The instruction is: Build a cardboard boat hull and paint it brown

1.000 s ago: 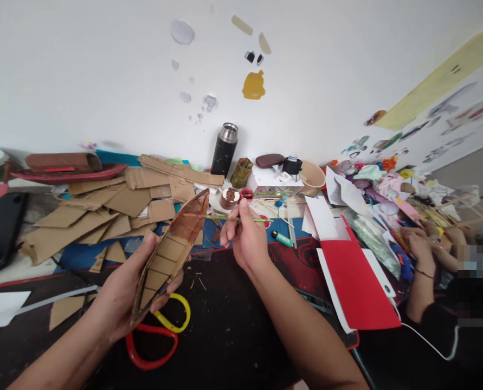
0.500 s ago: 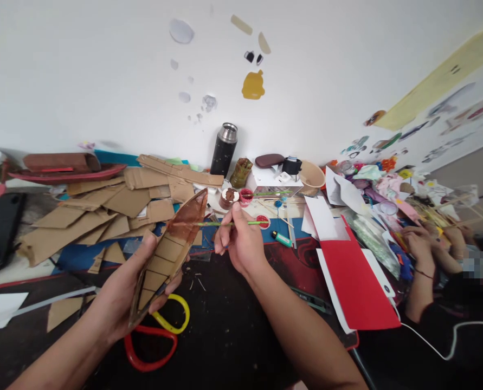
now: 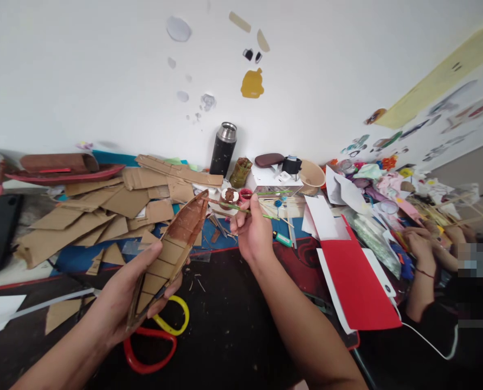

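My left hand (image 3: 137, 284) holds a small cardboard model boat (image 3: 168, 254), tilted with its pointed end up and to the right. Reddish-brown paint covers the inside of that upper end; the lower planks are bare cardboard. Between the fingers and thumb of my right hand (image 3: 252, 230) is a thin green paintbrush (image 3: 233, 206), its tip near the boat's upper end. Just beyond the brush stand a jar with brown paint (image 3: 229, 197) and a small pot of red paint (image 3: 246, 193). Scissors with red and yellow handles (image 3: 152, 349) lie beneath my left hand.
Cardboard scraps (image 3: 103, 211) pile up at the left, before a finished-looking red boat (image 3: 66, 172). A black flask (image 3: 224, 149) stands by the wall. A red sheet (image 3: 359, 281) lies right, near another person's hands (image 3: 420, 246). A green lighter (image 3: 282, 239) rests mid-table.
My right hand has moved right and slightly up with the paintbrush. Its tip has shifted from over the boat's inside to the upper end. My left hand still holds the boat.
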A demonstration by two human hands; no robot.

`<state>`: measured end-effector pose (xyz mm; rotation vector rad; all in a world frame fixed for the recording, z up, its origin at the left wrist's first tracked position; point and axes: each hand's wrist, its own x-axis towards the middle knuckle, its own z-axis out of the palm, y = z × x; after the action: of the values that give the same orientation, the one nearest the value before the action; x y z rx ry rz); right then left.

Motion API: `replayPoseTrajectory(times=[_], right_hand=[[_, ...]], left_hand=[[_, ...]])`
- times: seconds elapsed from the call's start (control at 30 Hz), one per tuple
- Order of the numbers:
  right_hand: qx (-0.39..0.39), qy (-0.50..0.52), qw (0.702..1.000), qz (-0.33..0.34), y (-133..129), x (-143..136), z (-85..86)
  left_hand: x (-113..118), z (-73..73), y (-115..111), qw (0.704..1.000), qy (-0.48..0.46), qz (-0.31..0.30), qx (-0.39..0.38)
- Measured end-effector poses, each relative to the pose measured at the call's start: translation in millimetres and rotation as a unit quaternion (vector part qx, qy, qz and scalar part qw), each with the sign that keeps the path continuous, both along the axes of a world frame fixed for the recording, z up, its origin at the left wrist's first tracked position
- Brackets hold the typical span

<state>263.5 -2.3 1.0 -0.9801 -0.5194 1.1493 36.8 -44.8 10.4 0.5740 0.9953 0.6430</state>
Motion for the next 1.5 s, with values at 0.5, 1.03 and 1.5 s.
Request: replayPoseTrajectory(times=[0.5,1.03,1.5], right_hand=[[-0.004,-0.003,1.000,-0.005,-0.4,14.4,3.5],[-0.040,0.003,0.998,0.042,-14.9,1.0,-1.6],[-0.018,0.003,0.997,0.076,-14.5,-2.1,-0.9]], left_hand=[[-5.3,-4.5,4.4,0.999,-0.007,0.025,0.020],[-1.3,18.1,6.3,0.993,-0.037,0.108,0.005],[-5.5,12.3,6.6,0.990,-0.070,0.118,-0.030]])
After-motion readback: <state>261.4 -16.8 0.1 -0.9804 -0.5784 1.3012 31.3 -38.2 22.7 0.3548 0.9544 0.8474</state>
